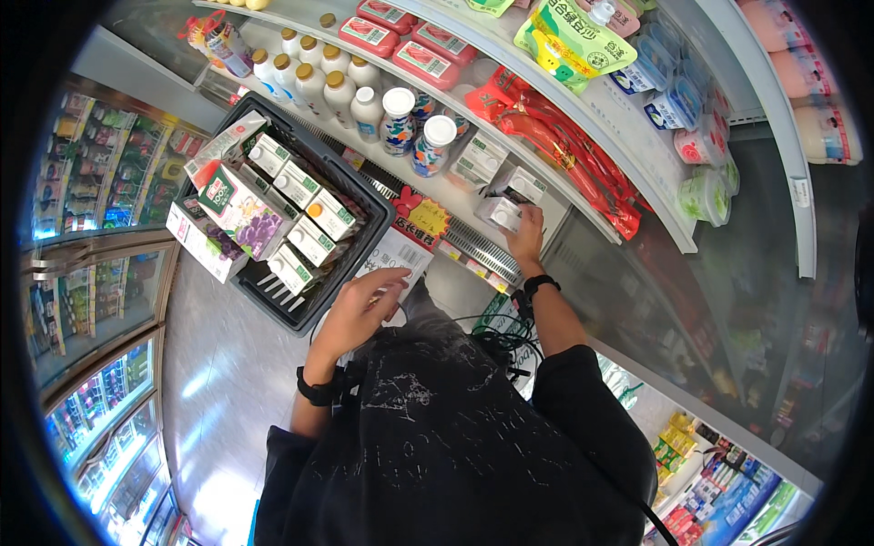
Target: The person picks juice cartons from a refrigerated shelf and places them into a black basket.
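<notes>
My right hand (pixel 527 235) reaches onto the lower shelf of a refrigerated display. Its fingers are around the near end of a small white drink carton (pixel 497 213). Just behind stands another carton (pixel 520 183), and more white cartons (pixel 478 160) stand to the left. My left hand (pixel 362 310) is loosely curled, fingers apart and seemingly without a load, over a white cardboard box (pixel 399 256) bearing writing and a barcode. Left of it, a dark plastic crate (pixel 355 256) holds several upright white cartons (pixel 297 184) and a larger grape juice carton (pixel 246 211), which lies tilted across others.
White bottles with gold caps (pixel 334 89) and patterned bottles (pixel 433 143) line the shelf. Red sausage packs (pixel 567 143) lie behind the cartons. A red and yellow price sign (pixel 423 218) sticks out at the shelf front. Black cables (pixel 509 338) hang by my right forearm.
</notes>
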The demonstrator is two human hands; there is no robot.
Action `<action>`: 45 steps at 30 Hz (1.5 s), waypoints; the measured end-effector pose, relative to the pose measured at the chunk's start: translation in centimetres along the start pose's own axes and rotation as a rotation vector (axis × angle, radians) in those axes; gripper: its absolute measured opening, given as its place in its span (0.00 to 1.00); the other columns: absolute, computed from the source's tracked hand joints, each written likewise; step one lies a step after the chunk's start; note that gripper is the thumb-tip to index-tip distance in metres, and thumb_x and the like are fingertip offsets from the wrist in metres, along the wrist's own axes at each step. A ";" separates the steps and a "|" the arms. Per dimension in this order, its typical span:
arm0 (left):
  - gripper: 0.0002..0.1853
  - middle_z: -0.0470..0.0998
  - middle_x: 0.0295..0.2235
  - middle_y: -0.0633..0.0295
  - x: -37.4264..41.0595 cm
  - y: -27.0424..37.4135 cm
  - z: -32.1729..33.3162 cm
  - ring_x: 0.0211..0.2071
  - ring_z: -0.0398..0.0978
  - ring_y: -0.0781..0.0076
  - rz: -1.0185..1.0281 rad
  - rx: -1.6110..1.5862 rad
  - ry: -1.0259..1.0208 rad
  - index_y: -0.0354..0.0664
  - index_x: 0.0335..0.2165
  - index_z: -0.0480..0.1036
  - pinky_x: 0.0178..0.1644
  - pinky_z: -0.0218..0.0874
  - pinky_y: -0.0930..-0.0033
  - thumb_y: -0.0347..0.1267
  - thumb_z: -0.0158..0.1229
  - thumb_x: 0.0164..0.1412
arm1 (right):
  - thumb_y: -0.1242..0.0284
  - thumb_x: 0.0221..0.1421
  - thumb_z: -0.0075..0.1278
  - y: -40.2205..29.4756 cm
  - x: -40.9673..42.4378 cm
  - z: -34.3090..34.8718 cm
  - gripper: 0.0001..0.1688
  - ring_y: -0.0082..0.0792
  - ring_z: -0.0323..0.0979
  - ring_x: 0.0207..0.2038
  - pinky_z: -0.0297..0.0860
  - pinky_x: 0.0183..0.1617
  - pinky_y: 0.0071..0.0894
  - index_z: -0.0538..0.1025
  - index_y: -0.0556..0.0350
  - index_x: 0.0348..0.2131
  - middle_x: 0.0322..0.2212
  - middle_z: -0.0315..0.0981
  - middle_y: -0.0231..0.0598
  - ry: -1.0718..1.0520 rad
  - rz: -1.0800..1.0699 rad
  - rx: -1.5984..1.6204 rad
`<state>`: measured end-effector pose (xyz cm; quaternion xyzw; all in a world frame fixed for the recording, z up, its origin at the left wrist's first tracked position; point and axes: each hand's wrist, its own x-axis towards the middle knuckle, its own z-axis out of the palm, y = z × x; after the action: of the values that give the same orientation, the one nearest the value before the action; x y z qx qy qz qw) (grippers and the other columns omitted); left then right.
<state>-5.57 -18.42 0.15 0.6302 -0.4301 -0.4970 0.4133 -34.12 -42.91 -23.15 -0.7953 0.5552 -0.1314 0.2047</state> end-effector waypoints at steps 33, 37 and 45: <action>0.15 0.81 0.41 0.51 2.6 -4.5 3.2 0.41 0.81 0.60 -0.149 -0.011 0.023 0.35 0.49 0.75 0.45 0.73 0.66 0.24 0.55 0.64 | 0.77 0.51 0.66 6.8 1.1 8.5 0.27 0.33 0.74 0.51 0.74 0.55 0.33 0.74 0.60 0.50 0.48 0.74 0.41 -0.286 0.800 1.127; 0.13 0.81 0.39 0.52 3.0 -5.1 3.9 0.40 0.81 0.61 -0.147 -0.021 0.023 0.34 0.48 0.75 0.44 0.72 0.66 0.24 0.54 0.66 | 0.78 0.52 0.65 7.5 1.5 10.2 0.28 0.33 0.75 0.51 0.74 0.56 0.32 0.73 0.64 0.52 0.49 0.74 0.43 -0.254 0.778 1.142; 0.13 0.80 0.38 0.52 3.7 -5.2 3.7 0.40 0.81 0.61 -0.140 0.000 0.037 0.34 0.47 0.76 0.43 0.72 0.65 0.24 0.54 0.66 | 0.80 0.52 0.65 6.5 3.5 10.4 0.29 0.34 0.75 0.49 0.75 0.55 0.31 0.71 0.67 0.53 0.50 0.74 0.45 -0.165 0.761 1.089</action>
<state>-8.00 -20.81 -6.38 0.6678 -0.3774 -0.5130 0.3853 -33.77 -46.24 -35.44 -0.3349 0.6339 -0.2501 0.6507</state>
